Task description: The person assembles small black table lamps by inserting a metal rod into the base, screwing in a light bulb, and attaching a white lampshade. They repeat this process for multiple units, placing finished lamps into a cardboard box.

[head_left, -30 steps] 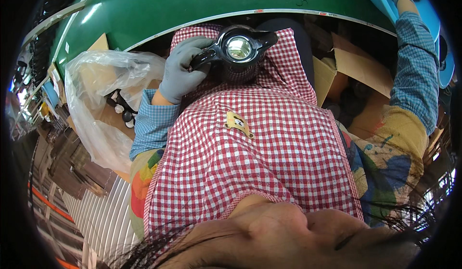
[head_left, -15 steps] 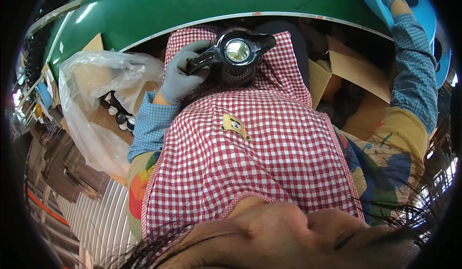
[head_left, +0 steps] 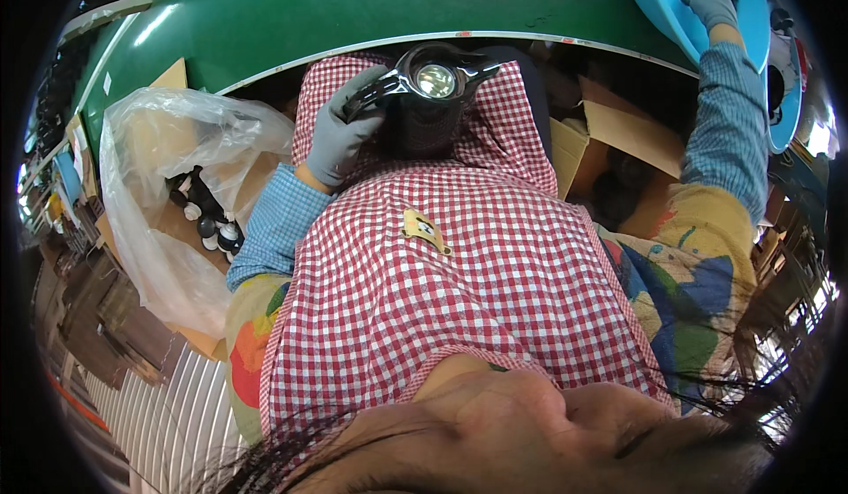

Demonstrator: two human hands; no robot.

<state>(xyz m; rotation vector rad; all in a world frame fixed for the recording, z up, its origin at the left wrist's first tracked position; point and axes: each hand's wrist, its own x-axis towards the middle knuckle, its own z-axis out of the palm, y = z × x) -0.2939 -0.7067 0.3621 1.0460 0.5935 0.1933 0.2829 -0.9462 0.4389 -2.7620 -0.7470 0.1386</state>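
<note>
My gloved left hand (head_left: 343, 132) is closed round the handle of a glossy black jug (head_left: 446, 110). The jug has a spout pointing right and a round, mirror-like mouth facing up. It is over my lap, in front of the red-and-white checked apron (head_left: 459, 264). Off to the far right, my gloved right hand (head_left: 712, 1) reaches into a light blue basin (head_left: 658, 13). Its thumb stands apart from the other fingers, beside white and dark parts at the basin's far side. Part of those fingers is cut off by the picture's upper edge.
A green table (head_left: 353, 8) with a pale edge curves across in front. On my left, a clear plastic bag (head_left: 132, 220) lines a carton holding several black and white parts (head_left: 212, 216). An open cardboard box (head_left: 632, 128) with dark items stands at right, below another blue basin (head_left: 786, 128).
The view has shifted slightly, showing more of the right basin. My right hand's thumb and fingers now show over the parts there. My left hand keeps hold of the jug, now tilted a little differently.
</note>
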